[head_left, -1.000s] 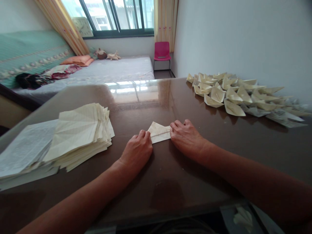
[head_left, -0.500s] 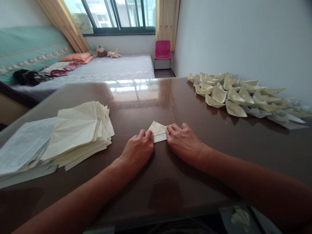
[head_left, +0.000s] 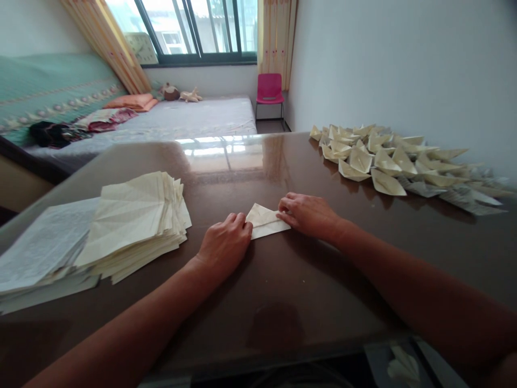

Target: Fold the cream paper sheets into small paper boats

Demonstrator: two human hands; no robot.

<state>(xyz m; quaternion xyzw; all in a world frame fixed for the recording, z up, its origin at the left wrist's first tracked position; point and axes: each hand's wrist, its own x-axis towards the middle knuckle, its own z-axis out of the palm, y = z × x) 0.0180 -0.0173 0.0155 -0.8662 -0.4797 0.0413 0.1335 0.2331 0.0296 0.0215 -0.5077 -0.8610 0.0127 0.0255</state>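
Observation:
A small cream sheet of folded paper (head_left: 264,222), with a pointed top and a strip along its lower edge, lies on the glossy brown table. My left hand (head_left: 227,237) is closed on its left end, fingers bent and knuckles up. At the upper right corner my right hand (head_left: 309,213) pinches the paper between thumb and fingers. Both ends of the sheet are partly hidden by the fingers.
To the left lies a thick stack of creased cream paper (head_left: 129,215), beside printed white sheets (head_left: 44,242). Many folded paper boats (head_left: 388,180) crowd the table's right side along the wall. Beyond the table (head_left: 242,296) stand a bed (head_left: 210,116) and a pink chair (head_left: 270,88).
My right hand has shifted up and right, baring more of the paper's right end and lower strip. My left hand has moved slightly left. The whole view has tilted a little.

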